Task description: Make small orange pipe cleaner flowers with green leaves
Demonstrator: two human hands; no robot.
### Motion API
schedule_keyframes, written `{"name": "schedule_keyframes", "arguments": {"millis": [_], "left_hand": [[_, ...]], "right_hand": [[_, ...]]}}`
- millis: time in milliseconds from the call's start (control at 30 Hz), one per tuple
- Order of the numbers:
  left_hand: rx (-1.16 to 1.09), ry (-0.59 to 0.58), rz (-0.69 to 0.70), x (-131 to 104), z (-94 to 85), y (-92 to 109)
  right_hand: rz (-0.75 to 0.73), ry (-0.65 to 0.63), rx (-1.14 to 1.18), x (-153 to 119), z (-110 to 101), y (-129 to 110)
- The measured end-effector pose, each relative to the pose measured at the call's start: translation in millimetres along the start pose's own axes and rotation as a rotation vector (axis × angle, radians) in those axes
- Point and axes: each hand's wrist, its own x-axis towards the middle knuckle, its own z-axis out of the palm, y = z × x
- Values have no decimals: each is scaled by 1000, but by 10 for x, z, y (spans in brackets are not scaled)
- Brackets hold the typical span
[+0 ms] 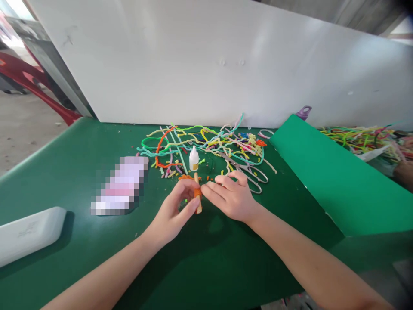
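My left hand (177, 211) is closed on a short wooden stick (198, 209), pinching it between thumb and fingers. Orange fuzzy pipe cleaner (197, 192) is wound around the stick's middle. My right hand (230, 196) has its fingers partly stretched toward the wrapped stick, fingertips at or close to its right side; contact is hard to make out. Just beyond the hands stands a small white glue bottle (194, 160). Scissors (247, 165) lie open behind my right hand. An orange pipe-cleaner piece (185, 177) rests on the table near my left fingers.
Tangled coloured pipe cleaners (171, 144) spread across the back of the green table (97, 267). At left are a blurred-out flat object (121, 185) and a white case (32, 234). A green board (342, 181) slants at right, where another person's hand (405, 174) shows. A white panel (193, 64) stands behind.
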Motion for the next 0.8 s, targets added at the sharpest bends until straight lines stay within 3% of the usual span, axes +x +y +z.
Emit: {"name": "schedule_keyframes", "arguments": {"millis": [267,400,567,800], "left_hand": [[126,101,123,-5,70,-40],[164,179,109,16,66,-41],[357,133,163,47,12,-44],[309,284,218,35,14,-31]], "right_hand": [[76,-65,90,-17,43,-10],[146,-101,171,-61,121,-34],[230,-103,315,-56,161,-68],[333,-145,503,39,90,-106]]}}
